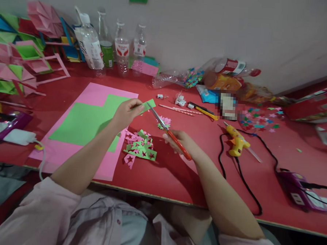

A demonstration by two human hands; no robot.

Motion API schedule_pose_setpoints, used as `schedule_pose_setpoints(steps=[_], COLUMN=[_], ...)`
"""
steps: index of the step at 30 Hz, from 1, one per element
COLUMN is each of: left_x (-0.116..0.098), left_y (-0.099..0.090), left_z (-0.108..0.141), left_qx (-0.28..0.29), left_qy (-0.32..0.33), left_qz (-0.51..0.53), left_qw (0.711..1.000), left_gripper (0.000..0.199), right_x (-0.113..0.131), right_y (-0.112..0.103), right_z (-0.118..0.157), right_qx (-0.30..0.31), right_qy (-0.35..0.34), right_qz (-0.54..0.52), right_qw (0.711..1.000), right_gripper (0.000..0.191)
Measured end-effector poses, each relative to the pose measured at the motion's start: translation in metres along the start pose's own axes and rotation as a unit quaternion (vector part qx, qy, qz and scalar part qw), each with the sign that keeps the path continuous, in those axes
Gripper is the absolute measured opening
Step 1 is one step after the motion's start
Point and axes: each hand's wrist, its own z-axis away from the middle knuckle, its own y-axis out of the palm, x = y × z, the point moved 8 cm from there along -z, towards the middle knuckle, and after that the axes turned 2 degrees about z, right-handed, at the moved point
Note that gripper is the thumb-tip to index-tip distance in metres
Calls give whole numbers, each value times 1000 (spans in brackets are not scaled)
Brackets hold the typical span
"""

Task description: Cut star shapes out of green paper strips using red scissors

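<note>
My left hand (127,113) pinches a small green paper piece (150,104) above the table. In my right hand (183,143) are red-handled scissors (179,143), their blades pointing up and left, with the tips at the green piece. Below the hands lies a heap of pink and green scraps with star-shaped holes (141,147). A small pile of pink and green stars (163,122) sits beneath the blades. Left of these, green sheets (78,123) rest on large pink sheets (106,169), partly hidden by my left forearm.
A yellow glue gun (237,141) with a black cord and a yellow cutter (208,113) lie right. Purple power strips (299,190) sit at both sides. Plastic bottles (122,49) stand along the wall; folded paper shapes (27,57) fill the back left.
</note>
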Motion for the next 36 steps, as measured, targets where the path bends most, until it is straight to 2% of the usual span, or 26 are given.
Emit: schedule_pose_setpoints(steps=[5, 11, 15, 21, 26, 30, 36], left_x=[11, 7, 4, 3, -1, -4, -4], left_y=[5, 6, 9, 11, 9, 2, -1], left_z=[1, 5, 8, 11, 11, 8, 5], left_qx=[-1, -33, -41, -56, -37, -26, 0], left_qy=[-59, -51, -53, -51, -43, -15, -17], left_qz=[147, 177, 182, 194, 204, 178, 162], left_qw=[987, 982, 981, 978, 977, 984, 987], left_gripper=[10, 15, 17, 17, 17, 19, 18], right_x=[8, 10, 4, 7, 4, 7, 10], right_y=[13, 20, 28, 37, 27, 13, 16], right_z=[5, 7, 5, 6, 7, 9, 10], right_qx=[68, 89, 83, 87, 81, 33, 28], right_qy=[-31, -58, -38, -44, -23, -28, -24], right_qz=[-63, -104, -131, -148, -82, -38, -33], right_qw=[995, 989, 987, 984, 993, 998, 999], right_gripper=[47, 48, 50, 47, 48, 46, 46])
